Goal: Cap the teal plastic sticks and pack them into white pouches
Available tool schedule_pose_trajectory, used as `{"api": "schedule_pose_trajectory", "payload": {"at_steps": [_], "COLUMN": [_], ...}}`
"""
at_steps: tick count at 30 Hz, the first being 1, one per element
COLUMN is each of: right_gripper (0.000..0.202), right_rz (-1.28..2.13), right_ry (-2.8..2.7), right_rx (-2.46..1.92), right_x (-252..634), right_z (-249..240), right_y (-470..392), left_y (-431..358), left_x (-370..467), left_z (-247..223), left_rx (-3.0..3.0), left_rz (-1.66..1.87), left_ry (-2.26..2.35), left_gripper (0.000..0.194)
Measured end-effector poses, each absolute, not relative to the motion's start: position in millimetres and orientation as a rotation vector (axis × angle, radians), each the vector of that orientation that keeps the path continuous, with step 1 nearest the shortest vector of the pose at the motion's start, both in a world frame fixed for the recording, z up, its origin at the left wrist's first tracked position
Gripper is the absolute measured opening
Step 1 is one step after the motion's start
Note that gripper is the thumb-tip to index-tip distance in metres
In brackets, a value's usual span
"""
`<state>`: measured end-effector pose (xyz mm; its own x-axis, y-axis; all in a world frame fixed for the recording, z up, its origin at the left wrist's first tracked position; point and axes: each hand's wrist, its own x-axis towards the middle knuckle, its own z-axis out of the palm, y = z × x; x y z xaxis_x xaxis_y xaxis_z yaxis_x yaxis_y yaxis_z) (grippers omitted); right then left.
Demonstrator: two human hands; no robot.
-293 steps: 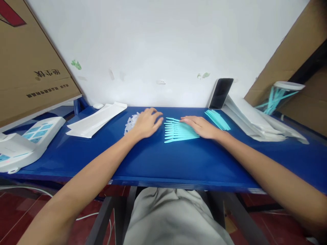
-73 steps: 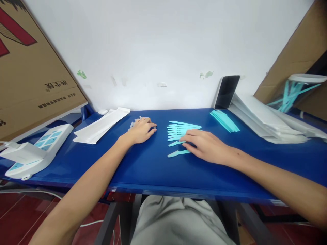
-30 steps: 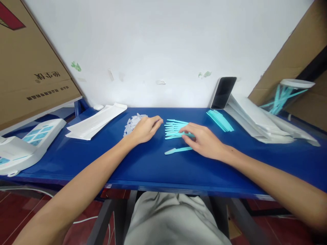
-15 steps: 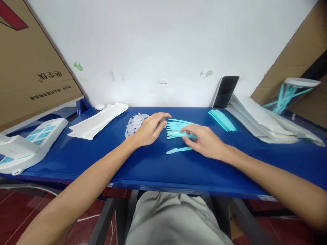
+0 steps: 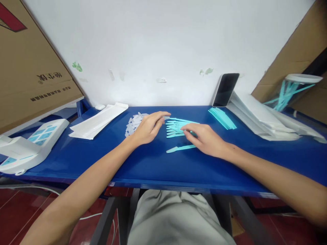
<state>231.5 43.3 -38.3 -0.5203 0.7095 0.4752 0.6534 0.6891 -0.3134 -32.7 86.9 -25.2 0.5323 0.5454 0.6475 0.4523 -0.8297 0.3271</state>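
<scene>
Over the table's middle, my left hand (image 5: pixel 148 128) has its thumb and forefinger apart, beside a heap of small translucent white pieces (image 5: pixel 133 124) that look like blade caps. A pale tip shows near those fingers; I cannot tell whether they touch it. My right hand (image 5: pixel 204 137) pinches a turquoise eyebrow razor (image 5: pixel 176 129), slanted over a row of similar razors (image 5: pixel 171 124). The fingers partly hide the row's right ends. Nearer me lies a single razor (image 5: pixel 180 148), its right end under my right hand.
A fanned stack of turquoise razors (image 5: pixel 222 118) lies by a leaning phone (image 5: pixel 226 90). White sleeves (image 5: pixel 265 119) and a clear tub of turquoise sticks (image 5: pixel 288 92) stand right. Leftward are white packets (image 5: pixel 98 120), a white-and-blue device (image 5: pixel 38 143) and a cardboard box (image 5: pixel 35 61).
My left hand has shifted slightly left, off the row's left ends. The razor in my right hand has turned, its left end now higher over the row.
</scene>
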Motion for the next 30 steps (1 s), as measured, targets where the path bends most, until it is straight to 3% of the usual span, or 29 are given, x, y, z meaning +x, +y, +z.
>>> {"api": "schedule_pose_trajectory", "payload": {"at_steps": [3,8,19,30], "right_gripper": [0.030,0.032,0.030,0.031], "right_rz": [0.104,0.073,0.030,0.072], "right_ry": [-2.310,-2.305,-2.248,-2.252], "right_rx": [-1.072,-1.095,-1.136,-1.091], "right_x": [231.8,232.1,232.6,232.5], "right_z": [-39.5,-41.3,-37.3,-37.9], "right_y": [43.6,44.5,43.1,44.1], "left_y": [86.3,88.3,87.3,88.8], "left_x": [-32.3,-32.5,-34.0,-28.6], "left_z": [-25.4,-25.5,-21.3,-27.7], "left_rx": [2.600,2.613,2.712,2.845], "left_rz": [1.137,1.087,0.852,1.139], "left_ry": [0.850,0.907,1.022,0.779], "left_gripper": [0.038,0.030,0.044,0.043]}}
